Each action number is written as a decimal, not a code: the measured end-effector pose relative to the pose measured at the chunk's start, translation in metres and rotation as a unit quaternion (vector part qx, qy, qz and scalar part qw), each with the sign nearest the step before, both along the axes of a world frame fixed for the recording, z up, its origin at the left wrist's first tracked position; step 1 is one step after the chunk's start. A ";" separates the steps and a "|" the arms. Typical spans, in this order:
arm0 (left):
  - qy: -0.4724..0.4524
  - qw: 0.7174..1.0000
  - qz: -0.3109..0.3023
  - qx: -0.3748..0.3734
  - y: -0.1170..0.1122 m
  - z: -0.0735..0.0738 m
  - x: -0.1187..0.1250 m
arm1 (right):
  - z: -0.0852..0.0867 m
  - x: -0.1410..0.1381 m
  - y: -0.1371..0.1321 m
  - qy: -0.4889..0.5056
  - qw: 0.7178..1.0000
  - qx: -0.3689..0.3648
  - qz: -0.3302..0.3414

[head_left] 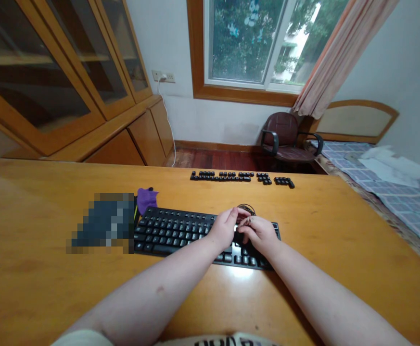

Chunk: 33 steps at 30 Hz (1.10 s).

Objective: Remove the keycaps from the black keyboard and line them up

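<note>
1. My shirt (217, 340) is showing bold dark lettering, cut off too much to read.
2. My left hand (227, 227) and right hand (262, 234) are hovering close together, fingers curling; I cannot tell whether they are pinching anything.
3. Beneath them, the black plastic keyboard (181, 235) is lying on the smooth, wood-grained table (51, 288), its blocky keys shining, their legends too small to read.
4. A crumpled purple cloth (146, 200) is resting by its far left corner.
5. Thin black cable (248, 208) is looping beyond my fingers.
6. Small black keycaps (227, 178) are sitting in rows near the far edge.
</note>
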<state>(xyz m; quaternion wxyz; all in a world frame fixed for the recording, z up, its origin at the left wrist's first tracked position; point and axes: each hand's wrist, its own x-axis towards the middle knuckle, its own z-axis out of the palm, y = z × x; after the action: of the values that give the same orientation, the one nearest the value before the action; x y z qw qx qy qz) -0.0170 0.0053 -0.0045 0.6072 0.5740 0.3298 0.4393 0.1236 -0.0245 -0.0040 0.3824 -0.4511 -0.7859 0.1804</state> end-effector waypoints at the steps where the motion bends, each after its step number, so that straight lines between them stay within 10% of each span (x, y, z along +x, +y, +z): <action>1: 0.005 1.000 -0.003 0.004 0.000 0.000 0.000 | 0.000 0.000 -0.001 0.000 1.000 0.005 0.003; 13: 0.046 0.998 -0.026 0.026 0.000 0.000 -0.001 | -0.002 0.002 -0.004 0.061 0.998 -0.006 -0.011; 33: 0.161 0.981 0.041 0.096 0.000 -0.001 0.003 | -0.005 0.008 0.014 0.418 0.887 -0.051 -0.192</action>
<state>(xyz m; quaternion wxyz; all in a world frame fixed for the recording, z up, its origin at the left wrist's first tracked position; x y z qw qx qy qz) -0.0135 0.0054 -0.0058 0.4700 0.6788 0.4028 0.3951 0.1318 -0.0105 -0.0092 0.6792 -0.4948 -0.4411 0.3151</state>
